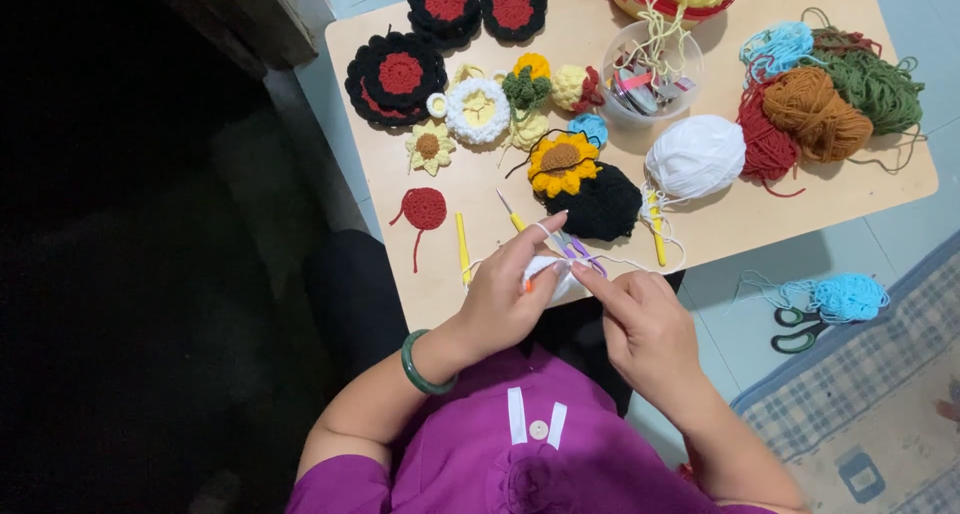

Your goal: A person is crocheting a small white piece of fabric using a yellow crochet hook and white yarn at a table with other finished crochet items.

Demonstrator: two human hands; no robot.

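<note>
My left hand (508, 292) pinches a small white crochet piece (549, 274) over the near edge of the wooden table (720, 224), with white yarn looped over its raised forefinger. My right hand (640, 319) holds a crochet hook whose orange tip (527, 285) shows at the piece; its forefinger points into the work. The yarn runs back to a white yarn ball (697, 155). A black yarn ball (603, 203) and a crocheted sunflower (562, 163) lie just beyond my hands.
Yellow crochet hooks (463, 246) and a red crocheted disc (424, 209) lie on the table. Black-and-red round pieces (398, 75), small crocheted flowers, a clear cup of tools (652, 78) and tangled coloured yarn (830, 99) sit farther back. Scissors (800, 329) and blue yarn (848, 296) lie on the floor at right.
</note>
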